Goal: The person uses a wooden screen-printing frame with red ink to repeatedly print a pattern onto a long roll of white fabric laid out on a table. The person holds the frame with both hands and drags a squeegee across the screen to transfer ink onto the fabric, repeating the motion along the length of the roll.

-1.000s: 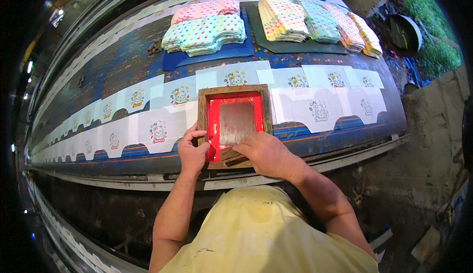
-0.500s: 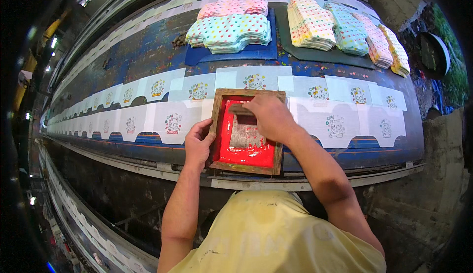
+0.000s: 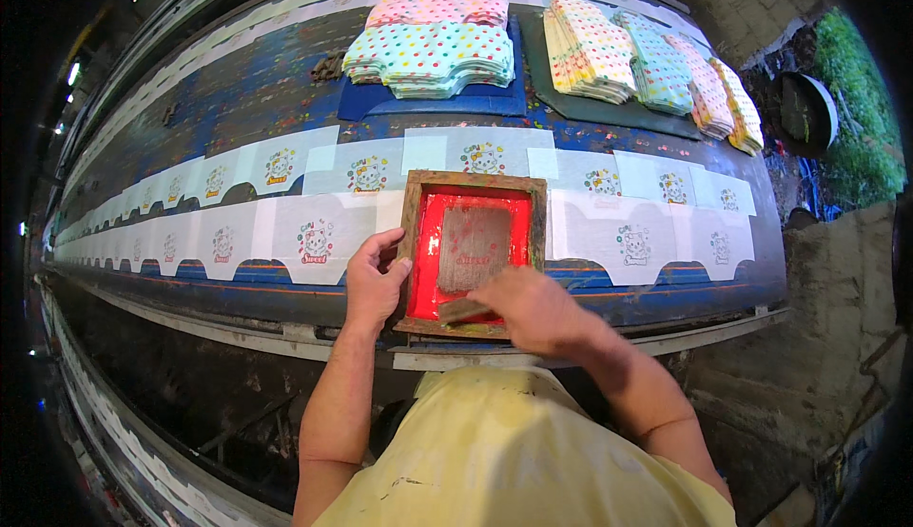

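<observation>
A wooden-framed printing screen (image 3: 538, 242) lies over the near row of white fabric pieces, with wet red ink around its mesh window (image 3: 471, 242). My left hand (image 3: 376, 275) grips the left side of the frame, thumb on the near face and fingers at its edge. In my right hand (image 3: 533, 308) is a squeegee (image 3: 462, 311), held low inside the frame by the near edge. Its blade touches the red ink there. To the right of the screen lies a fabric piece (image 3: 613, 242) with a cartoon print; another printed piece (image 3: 328, 237) with red lettering lies to the left.
Beyond the rows, a blue board (image 3: 456, 107) bears stacked dotted fabric (image 3: 428, 56). A dark green board (image 3: 571, 107) holds more folded stacks (image 3: 590, 51). A metal rail (image 3: 704, 332) runs along the table's near edge. A round dark basin (image 3: 808, 113) stands at far right.
My right hand has drawn the squeegee from the far end of the screen down to the near end. The mesh window shows more openly. My left hand stays on the frame.
</observation>
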`<state>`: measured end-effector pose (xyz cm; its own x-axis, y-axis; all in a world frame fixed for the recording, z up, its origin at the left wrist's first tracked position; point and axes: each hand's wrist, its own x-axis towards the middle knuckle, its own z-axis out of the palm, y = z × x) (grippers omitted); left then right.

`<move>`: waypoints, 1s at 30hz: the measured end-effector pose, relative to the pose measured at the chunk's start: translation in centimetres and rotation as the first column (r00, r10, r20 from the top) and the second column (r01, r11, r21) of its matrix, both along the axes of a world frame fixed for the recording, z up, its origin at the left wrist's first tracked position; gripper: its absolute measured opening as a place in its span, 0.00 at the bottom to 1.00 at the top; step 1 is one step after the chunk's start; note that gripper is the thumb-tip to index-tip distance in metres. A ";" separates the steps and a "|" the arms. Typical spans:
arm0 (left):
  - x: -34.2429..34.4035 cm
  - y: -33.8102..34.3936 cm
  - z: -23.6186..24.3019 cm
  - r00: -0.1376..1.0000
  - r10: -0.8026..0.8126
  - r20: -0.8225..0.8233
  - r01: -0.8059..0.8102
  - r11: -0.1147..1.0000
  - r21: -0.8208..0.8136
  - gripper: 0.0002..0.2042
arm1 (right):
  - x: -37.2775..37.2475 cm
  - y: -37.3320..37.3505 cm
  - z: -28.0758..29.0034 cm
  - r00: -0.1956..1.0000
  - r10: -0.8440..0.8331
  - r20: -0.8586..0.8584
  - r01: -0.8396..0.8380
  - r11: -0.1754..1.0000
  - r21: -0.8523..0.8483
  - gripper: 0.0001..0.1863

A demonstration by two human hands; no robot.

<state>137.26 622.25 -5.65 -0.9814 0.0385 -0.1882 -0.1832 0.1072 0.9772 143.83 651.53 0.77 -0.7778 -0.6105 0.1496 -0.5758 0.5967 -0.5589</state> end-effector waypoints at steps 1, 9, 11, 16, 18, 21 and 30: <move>0.0 -0.1 0.0 1.000 -0.010 -0.013 0.010 1.000 -0.015 0.26 | -1.6 0.9 0.3 0.995 -0.009 0.101 0.003 0.998 0.057 0.20; -0.1 -0.1 -0.2 0.999 -0.032 -0.035 0.031 0.999 -0.036 0.25 | -11.1 1.1 -0.7 0.948 -0.303 -0.100 0.307 0.951 0.036 0.22; 0.1 -0.1 -0.4 0.999 -0.028 -0.043 0.026 0.999 -0.040 0.24 | -10.4 0.7 -0.7 0.957 -0.254 -0.140 0.265 0.962 0.067 0.24; 0.7 0.1 -1.7 0.996 0.012 -0.086 -0.013 1.000 -0.014 0.23 | -4.6 -1.2 -0.3 0.966 -0.198 -0.167 0.214 0.973 0.088 0.26; 1.1 0.2 -2.2 0.992 0.026 -0.120 -0.026 1.000 0.001 0.22 | -1.8 -2.2 -0.2 0.967 -0.188 -0.173 0.204 0.976 0.080 0.27; 1.1 0.3 -2.4 0.983 -0.008 -0.185 -0.011 0.994 -0.105 0.23 | 1.5 -3.4 0.2 0.968 -0.192 -0.161 0.201 0.979 0.041 0.26; 1.7 0.4 -1.2 0.937 -0.129 -0.326 0.060 0.975 -0.214 0.29 | 6.1 -2.9 0.4 0.973 -0.229 -0.040 0.227 0.972 -0.061 0.26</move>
